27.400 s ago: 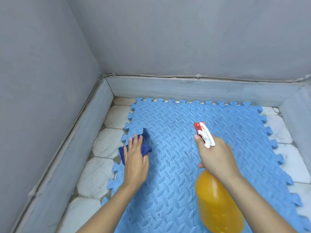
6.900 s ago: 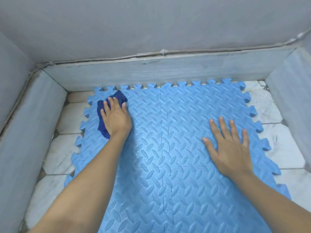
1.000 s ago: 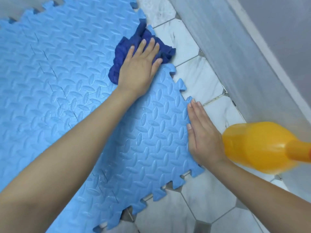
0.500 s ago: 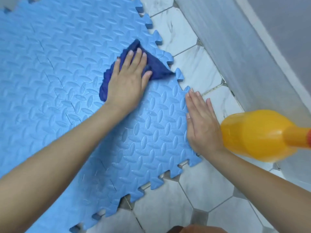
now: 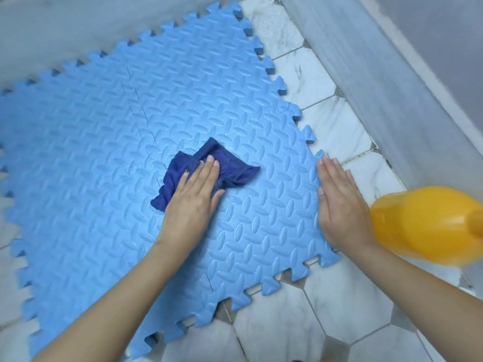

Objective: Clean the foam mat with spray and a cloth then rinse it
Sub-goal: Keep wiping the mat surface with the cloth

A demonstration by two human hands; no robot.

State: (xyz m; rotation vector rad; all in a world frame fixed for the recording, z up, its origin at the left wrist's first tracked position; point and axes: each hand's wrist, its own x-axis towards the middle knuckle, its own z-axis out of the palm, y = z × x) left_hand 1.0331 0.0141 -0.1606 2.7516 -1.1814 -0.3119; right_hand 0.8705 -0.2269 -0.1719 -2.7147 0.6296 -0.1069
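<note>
A light blue foam mat [image 5: 109, 142] with interlocking toothed edges lies flat on the tiled floor. My left hand [image 5: 192, 202] presses a crumpled dark blue cloth [image 5: 230, 165] onto the mat, right of its middle, with the fingers flat on top of the cloth. My right hand [image 5: 339, 202] lies flat and open on the mat's right edge, fingers together, holding nothing. An orange spray bottle [image 5: 423, 226] stands on the floor just right of that hand, blurred and cut off by the frame's edge.
White marble hexagonal tiles [image 5: 337, 131] border the mat on the right and in front. A grey raised ledge [image 5: 392, 82] and wall run along the right side. Another grey wall [image 5: 65, 30] stands behind the mat.
My left hand has dragged the cloth away from the mat's right edge toward its middle. My right hand has stayed on the mat's edge beside the bottle.
</note>
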